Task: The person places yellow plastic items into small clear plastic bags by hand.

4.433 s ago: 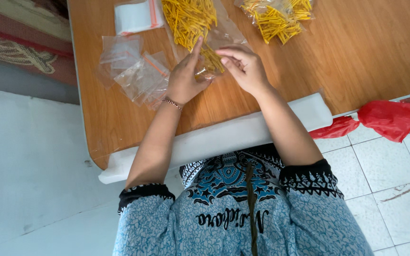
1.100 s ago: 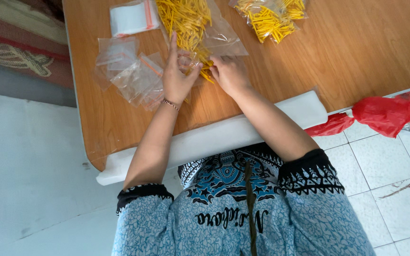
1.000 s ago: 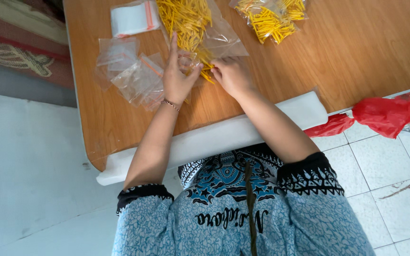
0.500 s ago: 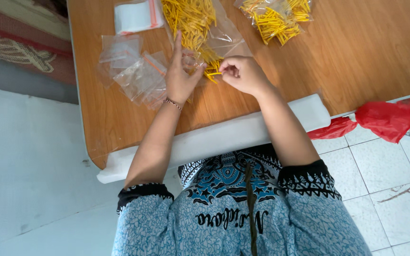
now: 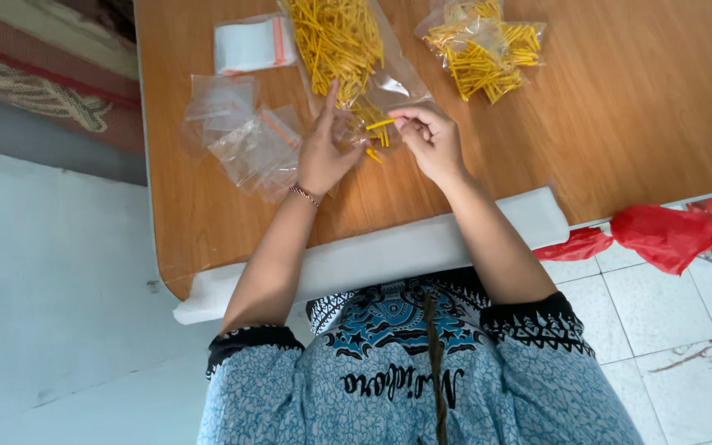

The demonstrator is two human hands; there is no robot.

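On the wooden surface (image 5: 620,107), the right hand (image 5: 432,142) pinches a yellow stick (image 5: 379,124) beside the left hand (image 5: 327,152), near an open bag of sticks (image 5: 339,41).

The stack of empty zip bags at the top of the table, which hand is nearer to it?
Left. The left hand lies just below and right of the stack of empty zip bags; the right hand is farther right, pinching a yellow stick.

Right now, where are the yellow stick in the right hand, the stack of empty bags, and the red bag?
yellow stick (image 5: 379,124), head view, middle of the stick, left of the right hand's fingertips
stack of empty bags (image 5: 245,45), head view, white middle of the stack
red bag (image 5: 661,235), head view, its bunched middle
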